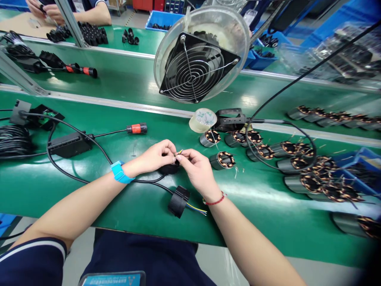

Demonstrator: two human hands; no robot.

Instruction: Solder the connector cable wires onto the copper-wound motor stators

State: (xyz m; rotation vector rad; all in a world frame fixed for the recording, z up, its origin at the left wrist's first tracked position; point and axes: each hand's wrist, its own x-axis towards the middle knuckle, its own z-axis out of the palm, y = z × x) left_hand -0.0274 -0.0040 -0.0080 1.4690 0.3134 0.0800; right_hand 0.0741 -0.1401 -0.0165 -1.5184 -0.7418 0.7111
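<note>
My left hand [156, 155] and my right hand [198, 169] meet over the green bench, fingers pinched together. Between them is a small black connector part [170, 169] with thin coloured wire ends [179, 152] sticking up; the left hand grips the part, the right pinches the wire ends. A blue wrist strap [119, 171] sits on my left wrist, a red string band [214, 201] on my right. A black cable [77, 135] runs from the hands leftward. A black round cap [178, 200] with loose coloured wires lies just in front of my right hand.
Several motor stators [222, 160] with copper windings lie to the right, beside blue bins [354, 167]. A tape roll [203, 120] and a fan [196, 65] on a stand stand behind. A black box [70, 143], coiled cable [13, 141] and a red-banded plug [136, 128] lie left. Another person's hands [47, 12] work far left.
</note>
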